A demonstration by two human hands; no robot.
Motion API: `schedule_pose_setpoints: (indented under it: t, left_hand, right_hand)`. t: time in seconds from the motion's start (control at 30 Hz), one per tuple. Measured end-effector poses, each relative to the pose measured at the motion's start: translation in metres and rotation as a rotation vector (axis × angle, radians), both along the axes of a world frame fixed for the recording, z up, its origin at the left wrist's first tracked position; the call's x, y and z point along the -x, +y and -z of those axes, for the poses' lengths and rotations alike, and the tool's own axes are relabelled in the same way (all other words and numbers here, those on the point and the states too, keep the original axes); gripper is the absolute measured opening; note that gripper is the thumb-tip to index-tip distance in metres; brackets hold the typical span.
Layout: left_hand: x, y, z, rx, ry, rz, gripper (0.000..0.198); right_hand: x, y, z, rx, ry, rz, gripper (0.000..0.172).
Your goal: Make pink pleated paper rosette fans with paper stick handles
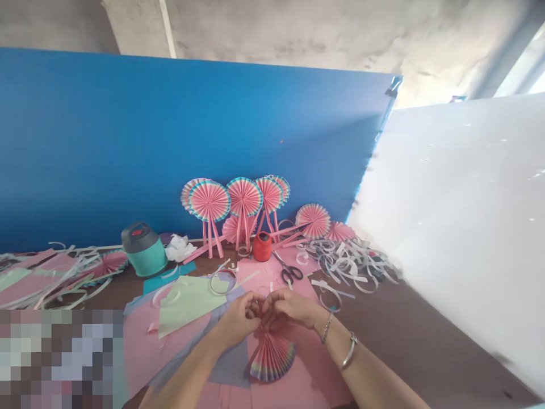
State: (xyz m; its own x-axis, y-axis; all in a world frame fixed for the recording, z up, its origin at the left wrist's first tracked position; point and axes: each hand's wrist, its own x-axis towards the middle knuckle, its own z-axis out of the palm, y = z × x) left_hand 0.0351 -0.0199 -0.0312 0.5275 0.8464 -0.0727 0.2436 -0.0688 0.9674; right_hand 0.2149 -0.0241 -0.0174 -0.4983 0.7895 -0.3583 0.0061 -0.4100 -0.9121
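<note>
A pleated pink paper fan [275, 359] with a rainbow-striped edge hangs spread below my two hands. Its narrow end is up between my fingers. My left hand [242, 318] has its fingers curled and pinched at that end. My right hand [292, 309] pinches the same spot from the other side, the fingertips of both hands meeting. Something thin may be between the fingertips, but the fingers cover it. Black-handled scissors [292, 274] lie just beyond my right hand. Under the fan are pink paper sheets [315, 363].
Finished round fans [208, 200] on pink sticks lean against the blue board [128, 142]. A red container [262, 247] and a teal container [145, 253] stand at the back. Curled white paper strips [349, 261] pile up at right. Pale green paper [189, 304] lies left. A white panel [468, 216] borders the right.
</note>
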Motion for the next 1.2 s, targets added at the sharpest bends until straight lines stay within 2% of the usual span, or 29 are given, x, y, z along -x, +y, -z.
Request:
schedule_pose_setpoints:
  t: [0.17, 0.3, 0.4, 0.57, 0.67, 0.77, 0.93, 1.07, 1.13, 1.2]
  left_hand:
    - [0.000, -0.002, -0.004, -0.035, 0.060, -0.016, 0.046]
    - [0.002, 0.000, 0.001, -0.096, 0.091, -0.013, 0.045]
    - [0.004, 0.001, 0.005, -0.071, 0.118, -0.032, 0.045]
    - [0.006, 0.001, 0.000, -0.009, 0.110, -0.052, 0.040]
    - [0.008, 0.001, -0.009, -0.042, 0.181, -0.108, 0.024]
    - [0.007, -0.002, -0.015, -0.038, 0.273, -0.116, 0.020]
    - [0.004, -0.006, -0.011, -0.122, 0.342, -0.112, 0.012]
    - [0.004, -0.005, -0.010, -0.190, 0.324, -0.127, 0.013]
    - [0.004, -0.005, -0.012, -0.120, 0.264, -0.122, 0.012]
    - [0.004, -0.006, -0.016, 0.043, 0.187, -0.111, 0.013]
  right_hand:
    - [-0.003, 0.002, 0.007, -0.090, -0.018, -0.070, 0.022]
    - [-0.002, 0.000, 0.006, -0.226, -0.172, -0.082, 0.014]
    - [0.002, -0.003, 0.000, -0.270, -0.216, -0.089, 0.011]
    - [0.002, -0.003, -0.001, -0.304, -0.208, -0.103, 0.011]
    - [0.001, -0.002, 0.003, -0.324, -0.196, -0.127, 0.010]
    - [0.000, -0.003, 0.003, -0.325, -0.193, -0.138, 0.011]
    - [0.001, -0.004, -0.002, -0.321, -0.232, -0.121, 0.011]
    - [0.003, -0.006, -0.006, -0.299, -0.223, -0.130, 0.010]
    - [0.005, -0.007, -0.008, -0.306, -0.230, -0.131, 0.008]
    - [0.007, -0.008, -0.009, -0.328, -0.241, -0.123, 0.006]
